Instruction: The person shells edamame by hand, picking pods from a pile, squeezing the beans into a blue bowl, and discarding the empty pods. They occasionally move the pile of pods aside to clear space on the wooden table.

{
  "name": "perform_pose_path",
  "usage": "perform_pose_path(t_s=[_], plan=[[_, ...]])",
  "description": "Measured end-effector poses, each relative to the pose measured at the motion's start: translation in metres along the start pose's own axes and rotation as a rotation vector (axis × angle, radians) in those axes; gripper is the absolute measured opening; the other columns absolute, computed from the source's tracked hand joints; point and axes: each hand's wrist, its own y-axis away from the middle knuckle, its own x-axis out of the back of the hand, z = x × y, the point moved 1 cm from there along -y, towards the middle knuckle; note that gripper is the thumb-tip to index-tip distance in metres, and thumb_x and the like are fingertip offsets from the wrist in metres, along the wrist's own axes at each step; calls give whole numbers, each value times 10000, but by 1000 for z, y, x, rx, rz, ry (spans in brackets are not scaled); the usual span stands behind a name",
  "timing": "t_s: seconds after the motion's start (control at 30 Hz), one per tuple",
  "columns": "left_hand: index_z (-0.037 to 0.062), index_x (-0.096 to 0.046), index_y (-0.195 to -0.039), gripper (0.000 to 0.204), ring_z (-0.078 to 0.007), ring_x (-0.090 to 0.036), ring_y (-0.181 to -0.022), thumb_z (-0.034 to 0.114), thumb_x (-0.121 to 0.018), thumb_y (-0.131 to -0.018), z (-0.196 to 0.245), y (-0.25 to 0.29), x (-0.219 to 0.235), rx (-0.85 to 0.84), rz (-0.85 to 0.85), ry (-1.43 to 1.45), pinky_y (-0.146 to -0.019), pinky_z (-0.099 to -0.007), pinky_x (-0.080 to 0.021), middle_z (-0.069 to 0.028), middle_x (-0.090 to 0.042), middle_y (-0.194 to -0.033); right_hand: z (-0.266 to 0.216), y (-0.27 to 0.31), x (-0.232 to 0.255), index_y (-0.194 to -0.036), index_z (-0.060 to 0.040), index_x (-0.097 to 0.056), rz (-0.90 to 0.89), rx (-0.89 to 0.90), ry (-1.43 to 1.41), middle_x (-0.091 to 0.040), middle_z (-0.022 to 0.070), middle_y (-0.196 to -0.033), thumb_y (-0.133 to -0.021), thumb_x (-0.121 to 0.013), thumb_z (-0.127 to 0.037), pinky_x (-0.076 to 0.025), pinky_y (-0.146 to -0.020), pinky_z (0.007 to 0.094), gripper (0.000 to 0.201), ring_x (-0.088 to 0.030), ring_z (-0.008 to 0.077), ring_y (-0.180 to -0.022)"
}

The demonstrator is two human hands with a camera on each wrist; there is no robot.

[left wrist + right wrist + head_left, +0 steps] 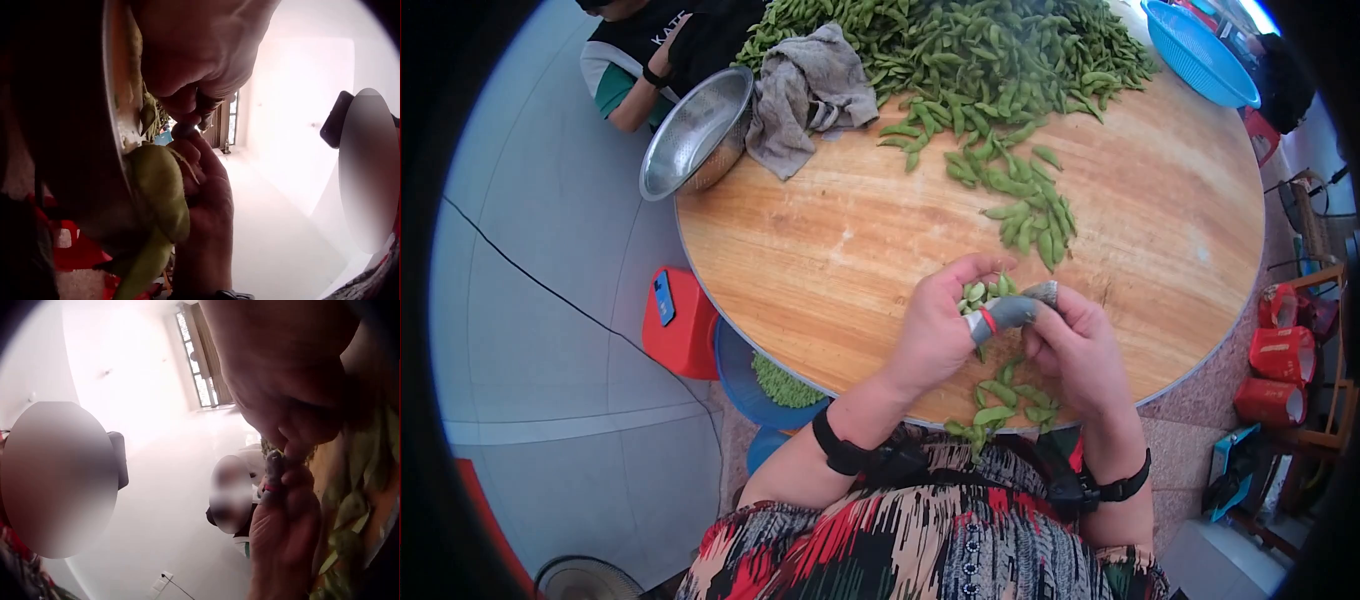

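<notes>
Over the near side of the round wooden table, my left hand (935,335) holds several pale shelled beans (973,295) with green soybean pods in its curled fingers. A grey wrap (998,318) with a red band covers its thumb. My right hand (1090,350) meets that thumb, its fingers curled in a pinch at a soybean pod mostly hidden between the hands. One right finger or thumb wears a grey cover (1043,292). Below the hands, loose pods (997,400) lie at the table's near edge; large pods (159,187) stand out in the left wrist view.
A big heap of soybean pods (960,50) covers the table's far side, trailing toward me. At the far left are a grey cloth (800,95) and a metal bowl (700,135). A blue tub (740,385) of shelled beans stands below the left edge, beside a red stool (675,335).
</notes>
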Motion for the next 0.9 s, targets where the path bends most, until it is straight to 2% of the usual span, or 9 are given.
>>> perform_pose_path(t_s=[0.2, 0.27, 0.33, 0.5, 0.57, 0.7, 0.73, 0.83, 0.9], plan=[[21, -523, -1173, 386, -33, -510, -731, 48, -629, -803, -2, -1, 3, 165, -52, 334, -658, -162, -409, 18, -578, -860, -6, -4, 10, -819, -38, -585, 31, 117, 327, -499, -40, -599, -890, -509, -183, -350, -492, 206, 179, -436, 43, -542], [37, -503, -1218, 457, -58, -530, -724, 58, -652, -786, -4, -4, -1, -173, 3, -178, -685, -186, -424, 25, -579, -834, -19, -5, 17, -845, -31, -604, 140, 121, 351, -508, -25, -588, -871, -547, -210, -363, -488, 216, 189, -458, 50, -539], [34, -500, -1223, 490, -66, -536, -715, 62, -672, -766, -3, 3, -7, -192, 28, -234, -690, -199, -430, 21, -585, -821, -27, -8, 20, -944, -34, -621, 118, 224, 459, -494, -55, -592, -854, -562, -167, -342, -489, 189, 171, -427, 33, -533], [57, -515, -1219, 572, -78, -541, -689, 71, -734, -690, 14, 10, -8, -262, 64, -366, -678, -219, -438, -6, -595, -766, -21, -10, 15, -863, -3, -612, -35, 329, 600, -516, -9, -572, -804, -617, -195, -361, -448, 225, 201, -464, 58, -491], [92, -524, -1218, 574, -82, -545, -695, 56, -728, -682, 22, 13, -4, -428, -44, -456, -660, -214, -436, -32, -601, -751, -21, -6, 13, -811, -20, -582, -165, 72, 38, -470, -35, -546, -806, -616, -147, -307, -393, 202, 133, -395, 36, -434], [62, -577, -1050, 352, -68, -533, -671, 50, -699, -721, 15, 8, 7, -790, -269, -394, -585, -211, -437, -7, -579, -764, -12, 3, 8, -800, -50, -552, -358, -89, -454, -417, -62, -532, -817, -607, -119, -238, -353, 178, 89, -329, 14, -408], [62, -577, -1050, 352, -68, -533, -671, 50, -699, -721, 16, 11, 4, -788, -267, -393, -585, -211, -437, -7, -579, -764, -12, 2, 5, -823, -48, -551, -338, -62, -490, -410, -64, -532, -825, -601, -122, -224, -345, 169, 90, -327, 11, -405], [66, -545, -906, 136, -27, -481, -607, 82, -637, -807, 20, 17, 3, -168, -197, 237, -515, -180, -385, 32, -551, -751, -20, 4, -1, -826, -49, -551, -293, 13, -445, -407, -68, -533, -833, -593, -128, -216, -346, 162, 90, -323, 9, -403], [70, -540, -926, 129, -21, -465, -587, 76, -612, -819, 18, 19, 3, -56, -192, 338, -496, -168, -362, 23, -554, -754, -23, 3, -2, -807, -53, -553, -267, 64, -364, -412, -70, -533, -833, -590, -130, -222, -355, 165, 89, -321, 9, -406]])
